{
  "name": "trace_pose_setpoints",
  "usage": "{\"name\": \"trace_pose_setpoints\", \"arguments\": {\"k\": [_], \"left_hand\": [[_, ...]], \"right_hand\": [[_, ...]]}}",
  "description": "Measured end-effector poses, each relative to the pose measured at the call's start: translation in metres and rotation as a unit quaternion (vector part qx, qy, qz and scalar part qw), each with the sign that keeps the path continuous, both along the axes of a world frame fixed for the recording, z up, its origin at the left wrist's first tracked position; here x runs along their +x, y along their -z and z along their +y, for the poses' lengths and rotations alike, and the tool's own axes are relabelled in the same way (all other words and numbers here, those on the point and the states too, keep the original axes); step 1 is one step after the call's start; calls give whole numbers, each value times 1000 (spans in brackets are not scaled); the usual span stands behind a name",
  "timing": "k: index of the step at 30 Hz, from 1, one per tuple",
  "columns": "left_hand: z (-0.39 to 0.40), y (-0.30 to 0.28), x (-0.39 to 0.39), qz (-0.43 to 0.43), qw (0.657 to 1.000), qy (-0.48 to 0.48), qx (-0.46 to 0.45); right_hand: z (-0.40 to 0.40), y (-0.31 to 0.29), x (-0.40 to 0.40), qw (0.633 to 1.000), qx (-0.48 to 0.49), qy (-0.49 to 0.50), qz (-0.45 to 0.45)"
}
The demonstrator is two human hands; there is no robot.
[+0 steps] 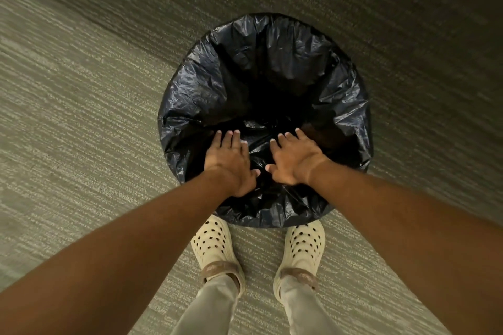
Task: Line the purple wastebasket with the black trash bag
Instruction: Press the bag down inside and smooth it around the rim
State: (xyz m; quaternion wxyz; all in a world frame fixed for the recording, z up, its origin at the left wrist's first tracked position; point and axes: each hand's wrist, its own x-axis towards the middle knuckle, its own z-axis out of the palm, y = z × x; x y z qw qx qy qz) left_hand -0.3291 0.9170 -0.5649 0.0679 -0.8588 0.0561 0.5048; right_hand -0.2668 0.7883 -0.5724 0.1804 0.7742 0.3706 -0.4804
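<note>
Black trash bag (272, 68) is spread over the whole mouth of the wastebasket, which stands on the carpeted floor (81, 117) just in front of the person's cream perforated clogs (212, 242); the film hangs down the outside all the way round, so none of the purple shell shows from above, and the middle of the bag sinks into a dark hollow. Both hands are flat and empty, fingers spread, palms down on the near part of the bag: the left hand (230, 160) and the right hand (295, 158) lie side by side, thumbs nearly meeting, gripping nothing. The step in hand looks like the last one, pressing the liner down inside and smoothing it against the near wall, with the cuff already folded over the rim. Whether the bottom of the bag reaches the floor of the basket cannot be told, as the hollow is too dark. The next move probably calls for pushing the loose film deeper to let trapped air out, while taking care not to drag the cuff off the rim on the near side.
</note>
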Motion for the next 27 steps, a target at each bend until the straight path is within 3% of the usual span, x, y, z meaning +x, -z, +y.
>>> {"name": "trace_pose_setpoints", "arguments": {"k": [3,6,11,14,18,27], "left_hand": [[-2,-28,2,-183,980,-27,-70],[8,-55,7,-363,918,-78,-139],[45,-69,25,-423,897,-105,-77],[67,-64,35,-405,894,-182,-66],[81,-56,38,-394,857,-308,-128],[94,-40,28,-437,787,-393,-188]], "right_hand": [[5,-32,0,975,178,102,-82],[2,-65,4,907,317,172,-219],[-15,-87,37,849,323,232,-347],[-24,-79,58,844,314,315,-301],[-33,-64,80,771,350,492,-201],[-48,-47,85,729,332,587,-117]]}}
